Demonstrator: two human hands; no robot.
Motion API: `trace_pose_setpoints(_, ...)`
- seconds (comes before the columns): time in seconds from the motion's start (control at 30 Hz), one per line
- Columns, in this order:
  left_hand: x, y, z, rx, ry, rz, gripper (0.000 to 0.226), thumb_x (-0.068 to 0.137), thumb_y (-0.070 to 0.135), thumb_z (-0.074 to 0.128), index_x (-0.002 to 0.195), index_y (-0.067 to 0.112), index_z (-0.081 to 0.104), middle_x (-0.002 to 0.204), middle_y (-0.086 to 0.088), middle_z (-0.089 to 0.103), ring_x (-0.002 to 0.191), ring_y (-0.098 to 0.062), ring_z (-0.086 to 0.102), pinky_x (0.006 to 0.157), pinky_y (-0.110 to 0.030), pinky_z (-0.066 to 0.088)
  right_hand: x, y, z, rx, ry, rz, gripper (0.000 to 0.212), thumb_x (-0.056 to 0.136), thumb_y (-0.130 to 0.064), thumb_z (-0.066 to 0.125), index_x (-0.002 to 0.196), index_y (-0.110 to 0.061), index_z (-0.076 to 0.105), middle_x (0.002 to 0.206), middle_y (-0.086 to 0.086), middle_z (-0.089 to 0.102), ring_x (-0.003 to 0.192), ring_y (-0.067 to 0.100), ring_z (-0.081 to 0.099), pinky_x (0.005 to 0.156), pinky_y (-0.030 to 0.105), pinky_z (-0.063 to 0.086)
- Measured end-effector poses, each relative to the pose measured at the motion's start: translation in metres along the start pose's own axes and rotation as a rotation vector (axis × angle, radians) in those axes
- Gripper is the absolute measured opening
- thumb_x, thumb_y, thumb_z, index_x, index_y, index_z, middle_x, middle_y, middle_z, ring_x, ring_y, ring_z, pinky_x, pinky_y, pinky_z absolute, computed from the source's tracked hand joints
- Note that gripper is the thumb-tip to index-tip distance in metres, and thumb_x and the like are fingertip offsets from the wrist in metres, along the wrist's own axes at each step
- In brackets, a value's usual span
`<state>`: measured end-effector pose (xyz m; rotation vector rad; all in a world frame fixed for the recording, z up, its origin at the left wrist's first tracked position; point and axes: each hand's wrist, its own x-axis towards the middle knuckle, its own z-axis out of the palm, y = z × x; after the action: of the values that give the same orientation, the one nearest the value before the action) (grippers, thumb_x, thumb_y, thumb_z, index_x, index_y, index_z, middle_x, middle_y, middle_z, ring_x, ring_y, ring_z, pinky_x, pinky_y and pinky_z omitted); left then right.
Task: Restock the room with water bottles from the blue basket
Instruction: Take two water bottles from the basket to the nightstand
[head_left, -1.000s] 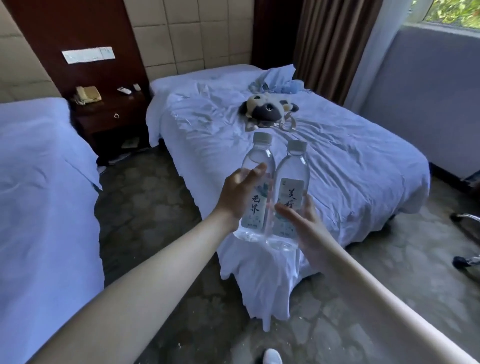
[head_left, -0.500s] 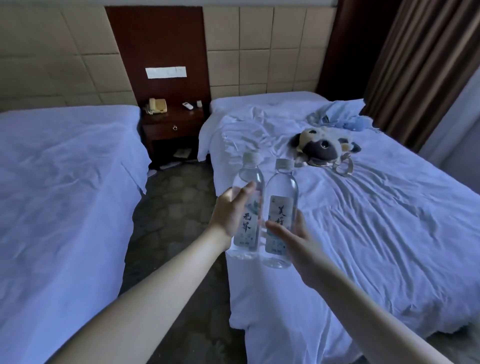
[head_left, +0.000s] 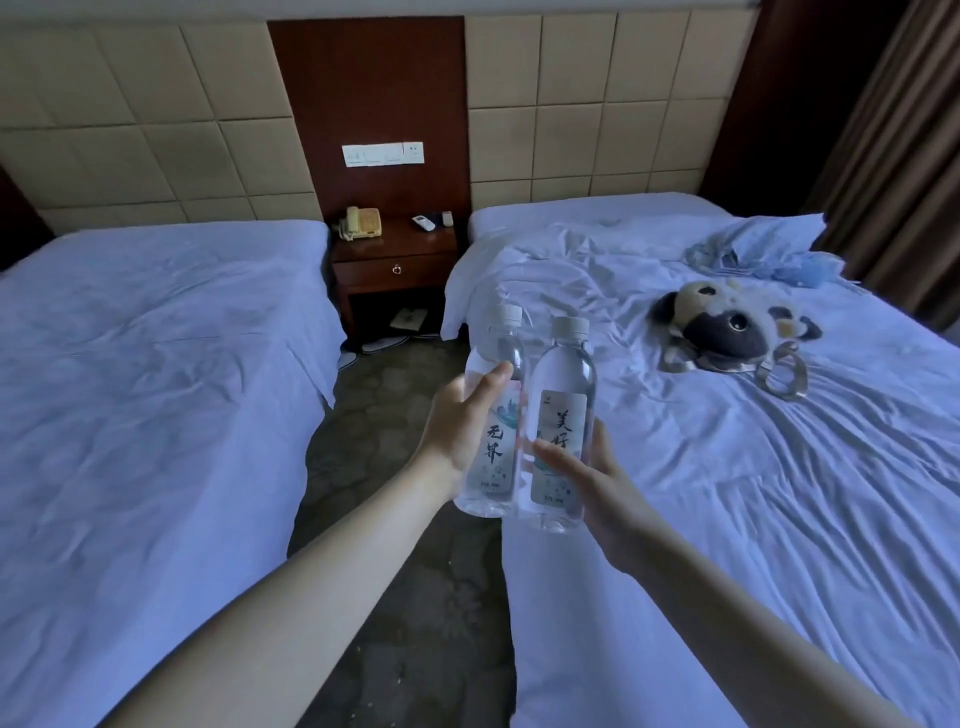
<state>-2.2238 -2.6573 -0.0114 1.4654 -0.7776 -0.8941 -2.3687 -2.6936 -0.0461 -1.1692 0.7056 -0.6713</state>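
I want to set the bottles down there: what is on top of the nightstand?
On the nightstand sit a telephone at its left and two remotes at its right. Nothing covers the top.

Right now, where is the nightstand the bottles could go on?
In the head view the nightstand stands top centre against the headboard wall, between the two beds, with a phone and remotes on it.

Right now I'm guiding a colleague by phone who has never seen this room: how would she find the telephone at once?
Look between the two beds for the dark wooden nightstand against the wall panel. The telephone sits on the left of its top. It is cream-coloured with a handset, unlike the small white remote lying to its right.
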Motion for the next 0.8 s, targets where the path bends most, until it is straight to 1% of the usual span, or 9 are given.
trace_pose_setpoints(0.07,0.023,0.001,-0.016,0.005,0.005,-0.006,0.068,0.060,0.067,0.058,0.098,0.012,0.068,0.098,-0.017,0.072,0.096,-0.039,0.067,0.093,-0.058,0.049,0.025,-0.001,0.012,-0.003,-0.003,0.006,0.055,0.076,-0.026,0.073,0.121,-0.030,0.042,0.112,0.000,0.065,0.105,0.022,0.066,0.079,0.036,0.055)
trace_pose_setpoints(0.17,0.055,0.001,-0.033,0.003,0.007,-0.003,0.060,0.061,0.067,0.058,0.093,0.017,0.069,0.095,-0.013,0.072,0.095,-0.039,0.067,0.093,-0.058,0.049,0.059,-0.001,0.021,-0.004,-0.005,0.011,0.052,0.076,-0.028,0.073,0.118,-0.033,0.043,0.116,0.002,0.063,0.107,0.022,0.064,0.079,0.036,0.055)
trace_pose_setpoints(0.27,0.087,0.002,-0.044,-0.019,0.023,-0.030,0.067,0.060,0.069,0.060,0.100,0.016,0.068,0.101,-0.014,0.072,0.099,-0.036,0.066,0.096,-0.059,0.046,0.094,-0.005,0.026,-0.028,-0.026,0.024,0.058,0.071,-0.032,0.075,0.119,-0.033,0.043,0.117,0.002,0.063,0.106,0.020,0.065,0.076,0.033,0.055)
trace_pose_setpoints(0.33,0.111,0.001,-0.050,-0.022,0.029,-0.033,0.066,0.060,0.068,0.060,0.099,0.016,0.069,0.102,-0.015,0.071,0.100,-0.036,0.066,0.096,-0.059,0.046,0.121,-0.007,0.027,-0.043,-0.044,0.018,0.063,0.071,-0.032,0.072,0.126,-0.029,0.041,0.119,0.004,0.063,0.107,0.022,0.064,0.079,0.036,0.055)
trace_pose_setpoints(0.43,0.150,0.005,-0.056,-0.047,0.034,-0.034,0.055,0.061,0.064,0.061,0.094,0.020,0.070,0.094,-0.012,0.074,0.092,-0.034,0.069,0.092,-0.055,0.051,0.166,-0.010,0.026,-0.035,-0.065,0.023,0.065,0.070,-0.031,0.069,0.128,-0.028,0.040,0.119,0.004,0.063,0.107,0.021,0.064,0.075,0.033,0.055)
trace_pose_setpoints(0.5,0.176,0.010,-0.058,-0.054,0.048,-0.039,0.053,0.061,0.062,0.060,0.093,0.021,0.070,0.091,-0.010,0.074,0.088,-0.031,0.070,0.087,-0.049,0.054,0.197,-0.015,0.023,-0.033,-0.089,0.024,0.066,0.070,-0.031,0.070,0.129,-0.028,0.040,0.120,0.004,0.063,0.108,0.021,0.064,0.076,0.033,0.055)
trace_pose_setpoints(0.57,0.203,0.016,-0.059,-0.052,0.064,-0.046,0.047,0.068,0.058,0.061,0.092,0.018,0.069,0.090,-0.011,0.074,0.085,-0.031,0.070,0.084,-0.046,0.054,0.228,-0.020,0.020,-0.032,-0.114,0.029,0.064,0.071,-0.032,0.071,0.128,-0.029,0.042,0.120,0.005,0.063,0.109,0.022,0.064,0.080,0.036,0.055)
trace_pose_setpoints(0.67,0.243,0.022,-0.064,-0.059,0.085,-0.040,0.030,0.086,0.045,0.056,0.089,0.017,0.068,0.081,-0.008,0.073,0.077,-0.028,0.069,0.077,-0.040,0.055,0.270,-0.031,0.019,-0.037,-0.123,0.039,0.051,0.075,-0.029,0.071,0.119,-0.030,0.045,0.119,0.006,0.063,0.108,0.022,0.063,0.080,0.035,0.054)
trace_pose_setpoints(0.8,0.291,0.024,-0.072,-0.055,0.126,-0.037,0.039,0.073,0.052,0.055,0.084,0.016,0.069,0.074,-0.004,0.073,0.077,-0.028,0.069,0.079,-0.042,0.055,0.321,-0.038,0.022,-0.060,-0.152,0.046,0.049,0.072,-0.030,0.069,0.116,-0.029,0.046,0.114,0.004,0.063,0.105,0.022,0.064,0.083,0.040,0.055)
